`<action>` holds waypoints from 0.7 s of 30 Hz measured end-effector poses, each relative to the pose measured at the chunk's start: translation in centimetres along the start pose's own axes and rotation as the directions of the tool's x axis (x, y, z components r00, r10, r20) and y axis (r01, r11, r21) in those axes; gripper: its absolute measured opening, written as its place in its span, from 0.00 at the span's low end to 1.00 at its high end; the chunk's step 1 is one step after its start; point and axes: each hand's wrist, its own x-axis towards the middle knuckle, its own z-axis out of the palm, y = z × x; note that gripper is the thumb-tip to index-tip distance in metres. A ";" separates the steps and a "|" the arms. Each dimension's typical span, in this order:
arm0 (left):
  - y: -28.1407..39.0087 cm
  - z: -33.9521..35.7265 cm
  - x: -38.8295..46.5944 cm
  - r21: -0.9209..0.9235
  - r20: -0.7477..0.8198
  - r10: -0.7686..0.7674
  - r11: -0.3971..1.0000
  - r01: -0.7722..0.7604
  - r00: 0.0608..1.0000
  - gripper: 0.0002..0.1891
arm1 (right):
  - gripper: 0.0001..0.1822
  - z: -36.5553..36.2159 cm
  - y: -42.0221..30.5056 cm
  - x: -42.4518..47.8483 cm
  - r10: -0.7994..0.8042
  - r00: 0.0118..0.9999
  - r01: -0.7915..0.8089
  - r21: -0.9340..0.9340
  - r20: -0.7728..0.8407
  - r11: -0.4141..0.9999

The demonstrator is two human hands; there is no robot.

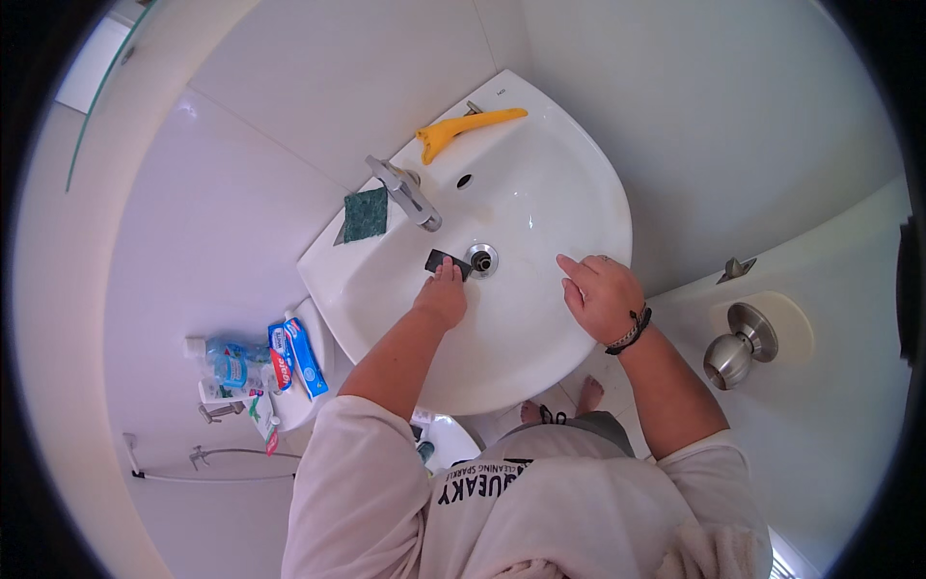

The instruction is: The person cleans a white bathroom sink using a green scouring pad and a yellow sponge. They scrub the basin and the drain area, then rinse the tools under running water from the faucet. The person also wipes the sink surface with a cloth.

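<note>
My left hand [443, 295] is inside the white washbasin [532, 340], its fingers on a small black rectangular pad [436, 259]. The pad lies against the basin floor, just left of the metal-ringed drain [482, 260]. Over the right side of the bowl is my right hand [602, 295], thumb and index finger apart, with nothing visible in it. Whether it touches the basin I cannot tell. The chrome faucet [411, 194] rises from the back ledge. Beside its base lies a dark green scouring pad [366, 215].
A yellow cloth-like item [463, 132] lies on the basin's back ledge. To the left, a plastic bottle [235, 362] and toothpaste packages [305, 358] rest on a toilet tank. A door with a round metal knob [729, 360] stands close on the right.
</note>
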 end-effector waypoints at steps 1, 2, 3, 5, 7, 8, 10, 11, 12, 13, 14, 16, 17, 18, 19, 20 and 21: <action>0.0 -0.3 -0.1 0.011 -0.020 -0.013 1.000 0.013 1.000 0.26 | 0.12 0.1 0.1 0.0 -0.003 1.000 0.003 0.008 -0.001 1.000; 0.5 0.3 -0.8 -0.054 -0.001 -0.022 0.998 0.021 1.000 0.25 | 0.12 0.1 0.2 0.0 -0.006 1.000 0.006 0.016 -0.002 1.000; 1.5 0.9 -1.7 -0.073 0.018 0.053 0.996 -0.051 0.998 0.25 | 0.12 0.1 0.3 -0.1 -0.009 1.000 0.009 0.007 -0.004 1.000; 3.2 1.3 -3.2 -0.114 0.059 0.207 0.973 -0.199 0.977 0.25 | 0.12 0.1 0.8 -0.1 -0.005 1.000 0.005 -0.010 -0.006 1.000; 1.7 1.7 -2.9 -0.040 0.071 0.181 0.983 -0.178 0.981 0.25 | 0.12 0.0 0.2 0.0 0.001 1.000 -0.001 -0.004 0.008 1.000; -0.2 3.5 -1.4 -0.011 0.072 0.120 0.993 -0.119 0.990 0.25 | 0.12 0.0 -0.2 0.1 0.001 1.000 -0.001 0.002 0.018 1.000; -1.4 0.7 0.0 -0.028 0.053 -0.012 1.000 0.014 0.999 0.25 | 0.12 0.1 -0.1 0.0 0.001 1.000 -0.001 0.006 0.003 1.000; -1.7 -0.1 0.5 0.042 -0.078 0.033 0.999 -0.030 0.996 0.26 | 0.12 0.1 0.0 -0.1 0.006 1.000 -0.006 0.003 -0.003 1.000; -1.9 0.1 0.6 0.054 -0.120 0.043 0.998 -0.037 0.992 0.26 | 0.12 0.2 0.1 -0.2 0.004 1.000 -0.004 -0.005 -0.002 1.000; -1.9 0.3 0.5 0.067 -0.161 0.053 0.997 -0.042 0.986 0.26 | 0.12 0.3 0.1 -0.1 0.001 1.000 -0.002 -0.012 -0.001 1.000; -1.3 1.0 -0.3 0.084 -0.075 0.075 0.994 -0.069 0.994 0.26 | 0.12 0.4 0.1 -0.2 -0.002 1.000 0.002 -0.019 0.000 1.000; 1.0 0.8 -2.3 0.122 0.080 0.125 0.983 -0.134 0.989 0.26 | 0.12 0.3 0.4 -0.3 0.006 1.000 -0.006 -0.019 0.003 1.000; 1.5 0.8 -2.8 0.069 0.076 0.166 0.983 -0.172 0.983 0.26 | 0.12 0.2 0.6 -0.4 0.011 1.000 -0.011 -0.019 0.003 1.000; 1.7 0.7 -3.6 0.018 0.069 0.196 0.980 -0.198 0.978 0.26 | 0.12 0.2 0.5 -0.3 0.013 1.000 -0.013 -0.023 0.004 1.000; 1.6 0.5 -4.0 -0.033 0.061 0.228 0.974 -0.226 0.972 0.26 | 0.13 0.1 0.3 -0.3 0.017 1.000 -0.016 -0.029 0.004 0.999; 1.1 1.0 -3.4 0.004 0.042 0.258 0.966 -0.258 0.965 0.26 | 0.13 0.1 0.3 -0.2 0.022 1.000 -0.021 -0.036 0.004 0.999; 0.3 0.9 -2.9 -0.006 0.037 0.221 0.975 -0.221 0.975 0.26 | 0.13 0.1 0.0 -0.3 0.017 1.000 -0.017 -0.019 -0.001 1.000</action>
